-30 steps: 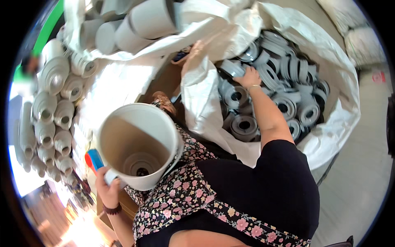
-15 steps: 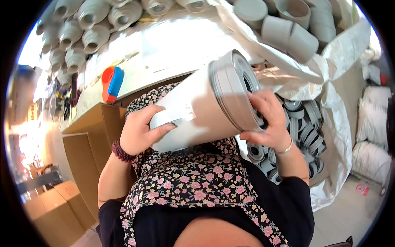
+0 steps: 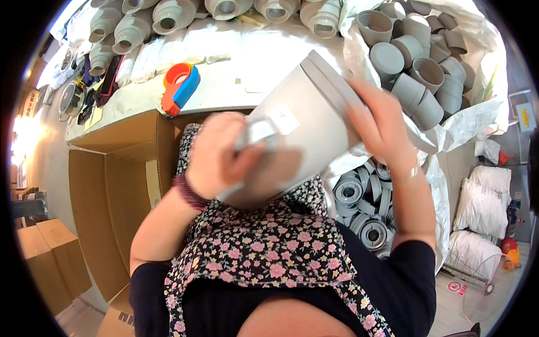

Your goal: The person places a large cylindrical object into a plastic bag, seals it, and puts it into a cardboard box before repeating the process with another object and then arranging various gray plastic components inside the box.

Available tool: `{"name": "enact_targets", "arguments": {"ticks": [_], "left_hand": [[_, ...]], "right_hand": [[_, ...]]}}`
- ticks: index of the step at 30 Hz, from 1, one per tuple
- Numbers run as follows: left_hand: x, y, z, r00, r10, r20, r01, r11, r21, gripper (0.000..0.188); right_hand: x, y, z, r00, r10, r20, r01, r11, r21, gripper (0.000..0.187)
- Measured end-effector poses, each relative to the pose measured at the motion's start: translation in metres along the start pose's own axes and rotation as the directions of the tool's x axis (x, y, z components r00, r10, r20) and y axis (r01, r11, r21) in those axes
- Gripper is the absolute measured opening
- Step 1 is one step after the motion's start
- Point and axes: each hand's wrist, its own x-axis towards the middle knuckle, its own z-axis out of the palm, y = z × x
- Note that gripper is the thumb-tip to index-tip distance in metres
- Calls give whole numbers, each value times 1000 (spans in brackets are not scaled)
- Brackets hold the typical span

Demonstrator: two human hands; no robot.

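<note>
A large grey plastic pipe fitting (image 3: pixel 320 121) lies tilted across my lap, its wide collared end up and to the right. A small white label (image 3: pixel 285 120) is on its side. Around the collared end, my right hand (image 3: pixel 379 121) is closed, fingers over the rim. My left hand (image 3: pixel 222 154), smeared by motion, is closed on the lower left part of the fitting. By its fingers is a pale shiny patch (image 3: pixel 261 132), too blurred to name. The fitting's open mouth is turned out of sight.
An orange-and-blue tape dispenser (image 3: pixel 181 89) lies on the white table (image 3: pixel 224 92), with several grey fittings (image 3: pixel 174 16) at its back. An open cardboard box (image 3: pixel 112 208) stands left. At right, white sacks hold grey sockets (image 3: pixel 387 60) and ringed grey parts (image 3: pixel 370 233).
The fitting has turned, hiding its open mouth. My left hand has moved up and right along its side; my right hand has shifted up over the collared end. The view has shifted too.
</note>
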Motion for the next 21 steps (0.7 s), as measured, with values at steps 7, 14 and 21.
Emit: {"name": "enact_targets", "arguments": {"ticks": [7, 14, 21], "left_hand": [[-38, -27, -47, 652, -704, 281, 739, 507, -444, 29], [-54, -22, -32, 567, -770, 292, 811, 459, -363, 27], [-28, -32, -55, 734, -628, 258, 678, 700, -223, 38]], "right_hand": [[34, 62, 46, 829, 486, -276, -99, 614, 783, 37], [125, 201, 191, 685, 555, -472, -336, 816, 470, 39], [113, 193, 193, 978, 195, -69, -149, 895, 420, 45]]}}
